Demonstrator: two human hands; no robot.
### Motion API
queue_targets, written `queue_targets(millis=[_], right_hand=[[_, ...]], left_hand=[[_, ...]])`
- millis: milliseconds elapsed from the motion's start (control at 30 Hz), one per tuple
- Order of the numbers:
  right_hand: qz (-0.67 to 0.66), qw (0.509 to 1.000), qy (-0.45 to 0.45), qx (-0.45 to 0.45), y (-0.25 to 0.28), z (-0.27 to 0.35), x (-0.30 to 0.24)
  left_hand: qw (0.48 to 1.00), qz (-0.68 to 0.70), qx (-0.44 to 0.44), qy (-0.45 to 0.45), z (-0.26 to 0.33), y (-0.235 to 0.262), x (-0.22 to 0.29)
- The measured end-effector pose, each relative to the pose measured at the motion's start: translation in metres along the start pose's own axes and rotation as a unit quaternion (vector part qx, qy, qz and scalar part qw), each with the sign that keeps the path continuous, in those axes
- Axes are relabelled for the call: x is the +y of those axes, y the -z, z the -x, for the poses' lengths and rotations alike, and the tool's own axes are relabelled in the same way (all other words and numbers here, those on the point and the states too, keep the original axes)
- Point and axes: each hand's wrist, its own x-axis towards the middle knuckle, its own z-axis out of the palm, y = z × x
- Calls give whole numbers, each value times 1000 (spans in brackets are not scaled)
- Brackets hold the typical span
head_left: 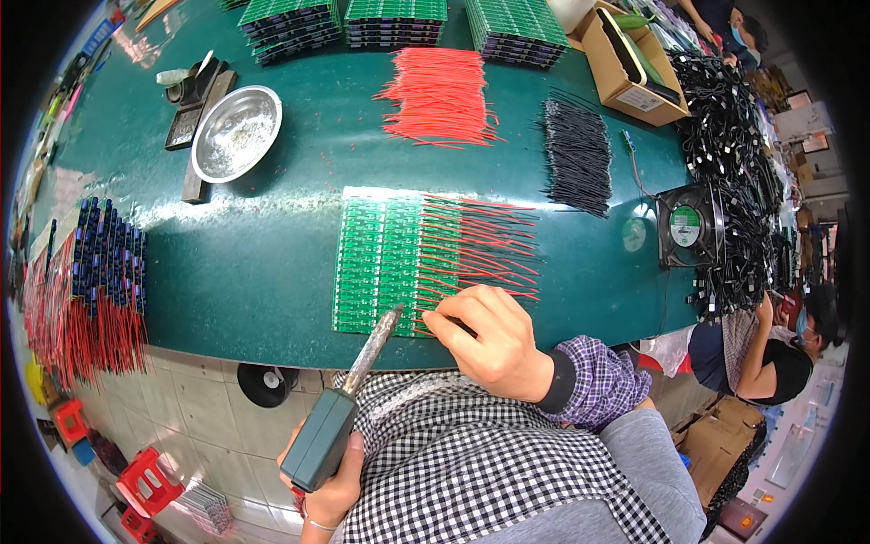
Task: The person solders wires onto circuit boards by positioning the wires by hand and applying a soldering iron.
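Holding a soldering iron [349, 399] in the left hand [331, 485], right hand [485, 340] pinching a red wire [439, 319] steady on the green board [381, 263] mid-frame

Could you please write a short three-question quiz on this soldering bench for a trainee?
1. True or false: the left hand holds the soldering iron by its dark green handle.
2. What colour are the wires already attached to the green circuit boards?
A. black
B. red
C. blue
3. Fill in: the right hand rests at the near edge of the boards, on a ____ wire.

Key: 1 true; 2 B; 3 red. The loose black wires lie apart, beyond the boards, near the small fan; the steel bowl sits far left.
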Motion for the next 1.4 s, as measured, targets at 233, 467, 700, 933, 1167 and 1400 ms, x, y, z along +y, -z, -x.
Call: queue_targets(millis=[233,467,700,933,1167,1400], right_hand=[[5,1000,-10,-11,-2,2,-2],[13,1000,-7,-15,-2,2,-2],[18,1000,-2,-14,-3,2,-2],[17,1000,-4,-14,-2,2,-2],[20,1000,-11,-19,-3,3,-2],[17,999,-24,-18,-2,2,-4]], left_hand=[[1000,4,-14,-8,3,2,-3],[999,-24,-37,-20,-2,2,6],[998,-40,-42,-26,-1,3,4],[998,21,-18,56,13,8,-8],[999,36,20,24,-4,4,-4],[975,66,149,-152,-57,-2,17]])
